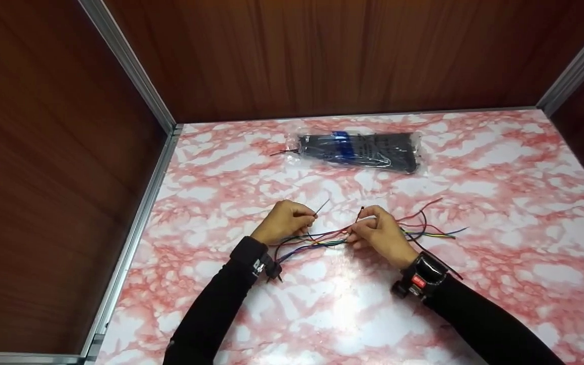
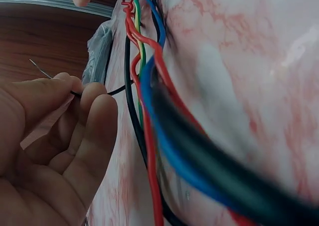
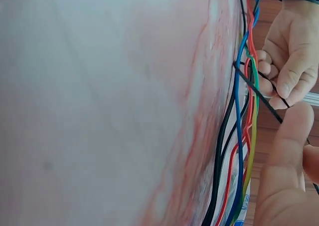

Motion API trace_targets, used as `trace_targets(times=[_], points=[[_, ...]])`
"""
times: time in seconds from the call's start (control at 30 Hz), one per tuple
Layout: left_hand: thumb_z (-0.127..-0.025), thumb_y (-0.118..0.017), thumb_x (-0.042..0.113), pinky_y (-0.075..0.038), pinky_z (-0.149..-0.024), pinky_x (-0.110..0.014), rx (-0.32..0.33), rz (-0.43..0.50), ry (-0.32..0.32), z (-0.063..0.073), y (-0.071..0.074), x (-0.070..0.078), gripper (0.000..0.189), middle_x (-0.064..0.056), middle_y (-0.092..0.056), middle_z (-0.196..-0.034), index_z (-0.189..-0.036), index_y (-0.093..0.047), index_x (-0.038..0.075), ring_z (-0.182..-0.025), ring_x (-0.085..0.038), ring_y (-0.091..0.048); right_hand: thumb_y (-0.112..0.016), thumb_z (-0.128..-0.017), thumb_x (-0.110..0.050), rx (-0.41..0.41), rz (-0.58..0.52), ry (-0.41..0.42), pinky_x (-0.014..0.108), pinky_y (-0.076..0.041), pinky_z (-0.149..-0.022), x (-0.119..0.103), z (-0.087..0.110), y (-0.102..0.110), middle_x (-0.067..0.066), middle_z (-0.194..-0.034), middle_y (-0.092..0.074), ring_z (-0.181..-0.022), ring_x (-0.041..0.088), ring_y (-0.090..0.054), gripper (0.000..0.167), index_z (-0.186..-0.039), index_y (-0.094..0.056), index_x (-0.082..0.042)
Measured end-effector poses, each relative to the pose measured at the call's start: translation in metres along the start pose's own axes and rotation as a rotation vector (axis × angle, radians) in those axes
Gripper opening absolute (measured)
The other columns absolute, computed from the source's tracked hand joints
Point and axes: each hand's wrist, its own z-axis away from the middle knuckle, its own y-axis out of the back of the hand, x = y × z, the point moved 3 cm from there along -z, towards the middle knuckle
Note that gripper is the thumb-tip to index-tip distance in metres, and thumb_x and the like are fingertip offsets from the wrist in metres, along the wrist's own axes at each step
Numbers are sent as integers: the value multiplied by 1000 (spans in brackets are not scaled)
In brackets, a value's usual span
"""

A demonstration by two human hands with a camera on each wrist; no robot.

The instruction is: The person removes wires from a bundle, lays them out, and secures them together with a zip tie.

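A loose bundle of coloured wires (image 1: 333, 243), in red, blue, green, yellow and black, lies across the table. One thin black cable tie (image 3: 260, 95) passes round the bundle, and both its ends come up on the same side. My left hand (image 1: 286, 223) pinches the tail between thumb and fingertips, its thin tip poking out above them. The other end, with the small head, is pinched by my right hand (image 1: 380, 235) just over the wires. In the left wrist view, the left hand (image 2: 60, 141) is beside the bundle, and the tie runs from its fingers toward the wires.
A clear plastic bag (image 1: 363, 150) of black cable ties with a blue band lies farther back, a thin dark end sticking out at its left. Wooden panels (image 1: 322, 61) with metal edging stand behind and at the sides of the marbled red-and-white table (image 1: 211, 203).
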Motion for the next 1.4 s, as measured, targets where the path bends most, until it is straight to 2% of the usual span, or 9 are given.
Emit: trace_targets(times=[0.13, 0.27, 0.37, 0.53, 0.73, 1.1, 1.27, 1.4], points=[[-93, -64, 10, -54, -56, -34, -6, -101, -66, -1, -3, 3, 17, -16, -69, -78, -105, -75, 3, -62, -27, -66, -56, -94, 3, 14, 41, -6, 46, -56, -63, 1, -2, 1, 36, -96, -63, -69, 29, -70, 15, -103, -46, 9], [-93, -64, 9, -51, -51, -26, -1, -188, -140, -3, -6, 7, 17, -13, -69, -73, -105, -75, 3, -56, -17, -63, -55, -94, 6, 6, 86, 8, 45, -56, -63, -1, -3, 0, 36, -93, -63, -70, 31, -70, 18, -109, -50, 16], [-93, -64, 7, -49, -48, -25, 5, -204, -159, -4, -9, 8, 16, -13, -67, -68, -104, -75, 3, -52, -14, -60, -55, -93, 6, 7, 107, 14, 43, -56, -63, -1, -5, -1, 36, -92, -63, -69, 30, -70, 22, -111, -52, 18], [-93, -64, 9, -48, -45, -25, -2, -224, -167, -5, -13, 9, 17, -11, -66, -64, -104, -75, 5, -50, -20, -62, -55, -94, 6, 2, 129, 37, 42, -56, -62, -1, -6, -1, 35, -90, -63, -67, 27, -69, 23, -114, -55, 17], [-93, -64, 10, -49, -45, -26, -9, -218, -149, -6, -13, 10, 18, -12, -67, -67, -107, -75, 4, -53, -26, -64, -54, -94, 6, -4, 150, 64, 42, -56, -62, -1, -6, -2, 35, -89, -64, -67, 28, -69, 23, -114, -57, 17], [-93, -64, 9, -49, -45, -25, -20, -216, -141, -8, -15, 11, 19, -12, -68, -68, -107, -74, 3, -54, -26, -65, -55, -93, 7, -28, 187, 55, 43, -56, -63, -2, -4, -1, 33, -91, -64, -70, 35, -69, 23, -115, -57, 16], [-93, -64, 10, -50, -47, -25, -21, -207, -129, -8, -16, 10, 19, -13, -69, -72, -107, -74, 4, -55, -24, -65, -54, -94, 7, -11, 175, 61, 44, -56, -64, -2, -3, -1, 35, -93, -63, -69, 32, -70, 23, -114, -57, 16], [-93, -64, 10, -50, -47, -25, -25, -188, -115, -8, -17, 8, 19, -14, -69, -73, -108, -74, 4, -57, -25, -66, -55, -94, 6, -12, 204, 70, 46, -56, -63, -2, -3, -1, 34, -92, -64, -70, 37, -69, 22, -114, -58, 16]])
